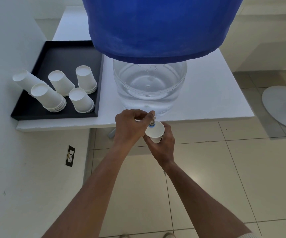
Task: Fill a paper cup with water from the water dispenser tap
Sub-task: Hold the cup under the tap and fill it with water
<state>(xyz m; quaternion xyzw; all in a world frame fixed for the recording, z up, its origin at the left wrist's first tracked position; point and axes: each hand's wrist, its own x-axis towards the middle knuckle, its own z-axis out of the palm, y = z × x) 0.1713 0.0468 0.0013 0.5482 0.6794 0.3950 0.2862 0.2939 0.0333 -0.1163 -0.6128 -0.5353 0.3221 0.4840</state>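
Head view. A white table (207,93) stands against the wall on the left; its front edge runs just behind both hands. A clear water dispenser (149,86), its upper part under a blue cover (156,28), sits close to that front edge, and water shows in its clear lower part. The tap (152,121) projects past the table edge over the tiled floor (224,177).

The left hand (130,127) is curled closed on the tap, fingers pinched at its top. The right hand (162,145) is wrapped around the paper cup (155,132) from below and from the right, holding it tilted, with the mouth directly under the tap's blue spout ring. The cup is off the table, in the air just in front of the edge. Whether water is flowing cannot be told.

On the left part of the table, a black tray (41,114) holds the cup stacks (53,98), five groups of inverted white cups. The tray's near corner reaches the table's front edge, and its right rim lies just beside the dispenser base.

Open floor extends below and to the right of the hands. A round white base (279,107) rests on the floor at far right, well apart from the hands. A wall socket (70,156) sits low on the left wall, below table level.
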